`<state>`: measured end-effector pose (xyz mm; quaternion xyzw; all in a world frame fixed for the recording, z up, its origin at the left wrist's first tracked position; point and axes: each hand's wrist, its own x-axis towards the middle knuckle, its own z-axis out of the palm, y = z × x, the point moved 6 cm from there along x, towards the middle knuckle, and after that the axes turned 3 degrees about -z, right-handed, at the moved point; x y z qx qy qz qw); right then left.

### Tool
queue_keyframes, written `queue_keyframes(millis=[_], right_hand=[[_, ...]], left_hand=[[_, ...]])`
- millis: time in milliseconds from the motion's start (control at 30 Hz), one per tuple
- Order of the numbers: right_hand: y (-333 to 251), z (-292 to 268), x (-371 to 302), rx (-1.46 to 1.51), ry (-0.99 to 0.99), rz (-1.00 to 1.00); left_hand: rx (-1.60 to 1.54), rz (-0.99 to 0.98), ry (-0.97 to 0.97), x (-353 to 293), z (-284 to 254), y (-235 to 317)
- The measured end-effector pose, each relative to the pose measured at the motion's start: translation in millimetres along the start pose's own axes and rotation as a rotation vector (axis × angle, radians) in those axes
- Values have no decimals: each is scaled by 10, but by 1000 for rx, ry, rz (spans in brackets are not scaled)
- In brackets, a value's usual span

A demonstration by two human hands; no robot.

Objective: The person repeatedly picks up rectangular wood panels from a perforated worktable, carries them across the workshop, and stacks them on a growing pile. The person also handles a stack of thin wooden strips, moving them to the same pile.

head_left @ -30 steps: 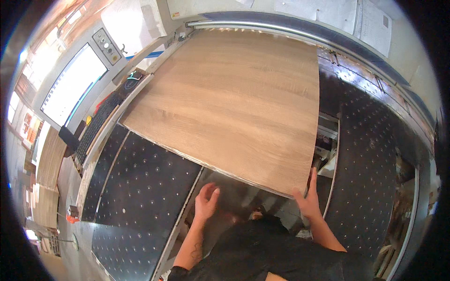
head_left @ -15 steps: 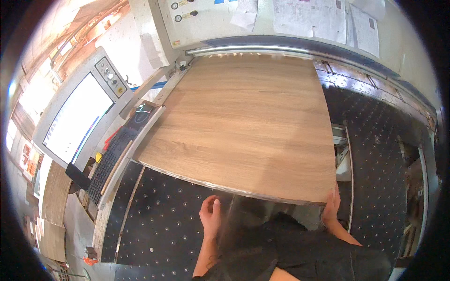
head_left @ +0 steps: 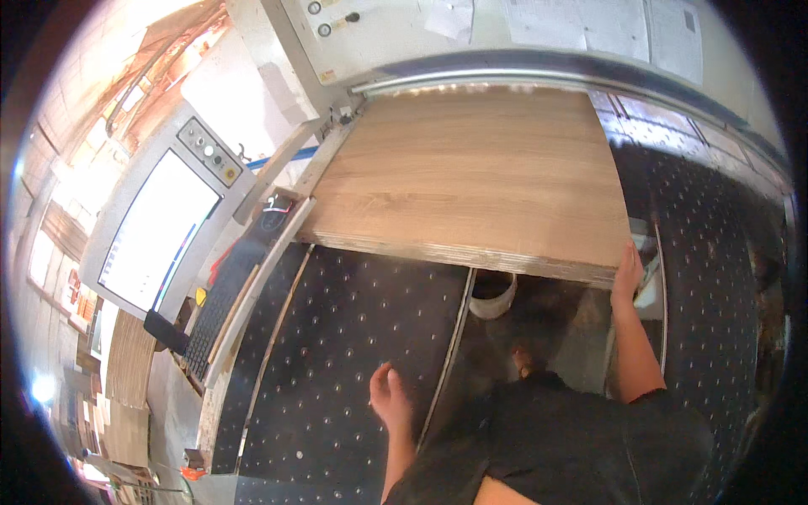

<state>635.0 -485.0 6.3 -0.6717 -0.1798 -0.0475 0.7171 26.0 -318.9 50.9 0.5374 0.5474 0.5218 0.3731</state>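
Note:
A stack of wood-grain boards point(head_left: 471, 177) lies across the black table, its layered near edge facing me and its far edge at the machine's beam. My right hand point(head_left: 626, 273) rests along the stack's right side at the near corner, fingers stretched flat against it. Over the dotted black table section point(head_left: 353, 337), my left hand point(head_left: 390, 397) hovers apart from the boards. Its fingers are loosely bent with the thumb apart, and nothing shows in it.
At left stand a monitor point(head_left: 160, 236) with a button panel, and a keyboard point(head_left: 210, 337) on a ledge. Papers point(head_left: 581, 29) hang on the pale machine front beyond the beam point(head_left: 480, 80). A white bucket point(head_left: 493, 303) shows in the gap between table sections. Another dotted section point(head_left: 707, 278) extends right.
The board stack has slid away from me toward the beam, my right hand moving forward with it. My left hand is now farther from the stack's near edge. The view has shifted too.

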Motion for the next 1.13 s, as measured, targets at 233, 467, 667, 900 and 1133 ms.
queue_keyframes(millis=[233, 467, 667, 900, 1133], right_hand=[[303, 1113, 1931, -55, 67, 81], [618, 2007, 2698, -137, -57, 166], [246, 3590, 1262, 105, -819, -113], [-646, 4103, -1613, 439, -1479, 36], [-1316, 3173, -3223, 411, -1857, -364]], left_hand=[[554, 133, 127, -13, 198, -99], [942, 133, 200, 59, 306, -160], [1051, 18, 215, 67, 417, -52], [1083, -16, 358, 14, 398, -11], [1030, -29, 509, -241, 323, -77]])
